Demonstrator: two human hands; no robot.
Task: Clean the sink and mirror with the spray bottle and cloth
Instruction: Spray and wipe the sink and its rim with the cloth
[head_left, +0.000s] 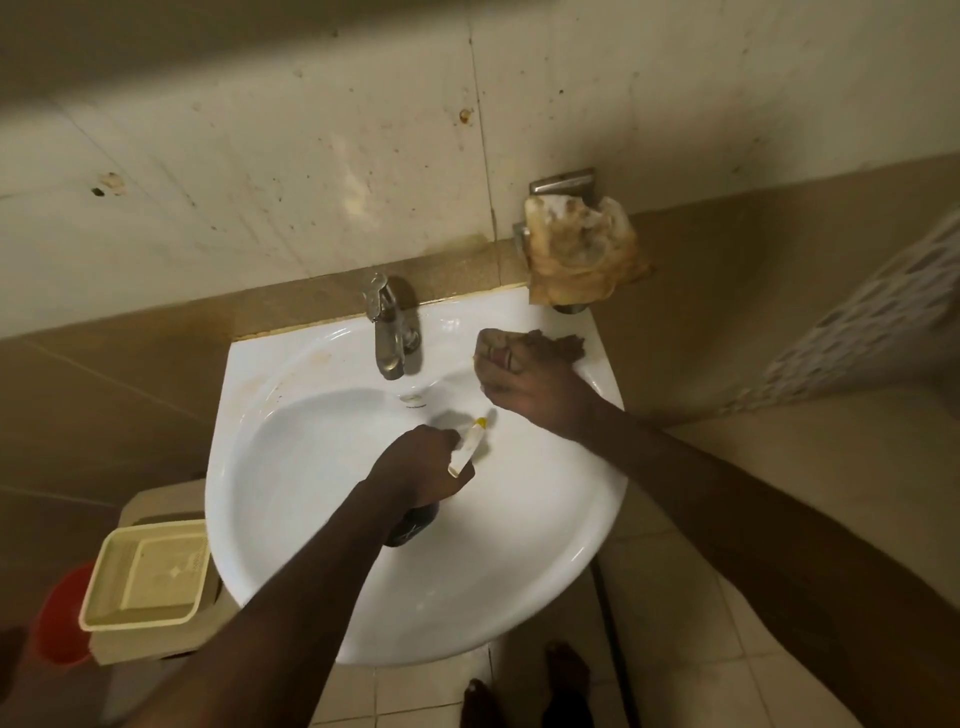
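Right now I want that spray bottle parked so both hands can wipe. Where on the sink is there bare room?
The sink's back-left ledge, between the tap and the left corner, is bare. The back-right ledge is crowded: the right hand presses the cloth there. The left hand holds the spray bottle over the basin.

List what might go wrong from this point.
1. The spray bottle in the left hand points toward the right hand, so spray may hit skin rather than the sink.
2. The cloth wipes near the rim's back corner, where it may brush the stained bag.
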